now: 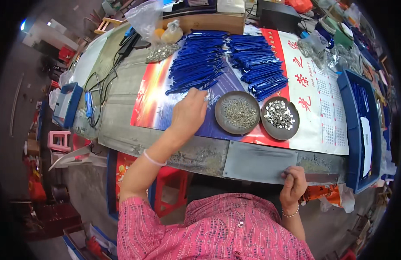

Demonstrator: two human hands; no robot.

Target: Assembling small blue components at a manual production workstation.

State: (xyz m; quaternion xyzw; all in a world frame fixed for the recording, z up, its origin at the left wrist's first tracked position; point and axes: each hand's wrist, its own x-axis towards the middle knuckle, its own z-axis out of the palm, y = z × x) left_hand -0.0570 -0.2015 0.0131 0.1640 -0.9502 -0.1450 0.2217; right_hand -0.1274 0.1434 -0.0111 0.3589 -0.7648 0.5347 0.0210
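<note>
My left hand (189, 112) reaches over the table to the near edge of a pile of slim, dark blue glossy pieces (196, 60). Its fingers are closed, and what they hold, if anything, is hidden. Just right of it, a dark round bowl (219, 113) contains many tiny metal pins. Beside that, another dark bowl (292, 133) has small shiny discs in it. My right hand (294, 186) is curled at the right end of a flat grey plate (257, 162) on the table's front edge. Its fingertips are pressed together over something too small to name.
A second pile of blue pieces (257, 65) lies on a red-and-white printed sheet (334, 141). On the right stands a blue tray (353, 173). A small blue bin (69, 108) and a blue-handled corded tool (88, 104) are at the left. Plastic bags (144, 19) crowd the back.
</note>
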